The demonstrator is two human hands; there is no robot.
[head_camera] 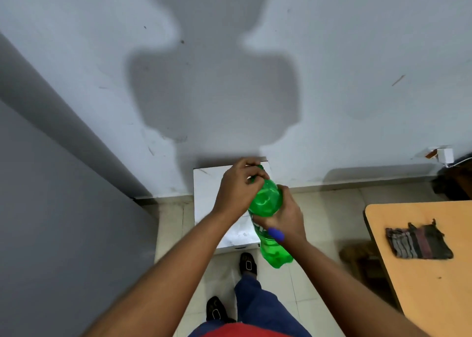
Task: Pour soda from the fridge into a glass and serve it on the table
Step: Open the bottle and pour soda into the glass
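Note:
A green plastic soda bottle [265,201] is held tilted in front of me, its neck pointing up and away. My right hand [283,214] grips the bottle's body around the middle. My left hand [237,186] is curled over the cap at the top, which is mostly hidden under the fingers. No glass is in view.
A white box-like stand [212,183] sits against the wall below the bottle. A wooden table [421,260] with a striped dark cloth [419,239] is at the right. A grey surface [63,183] fills the left. My feet stand on the tiled floor [319,203].

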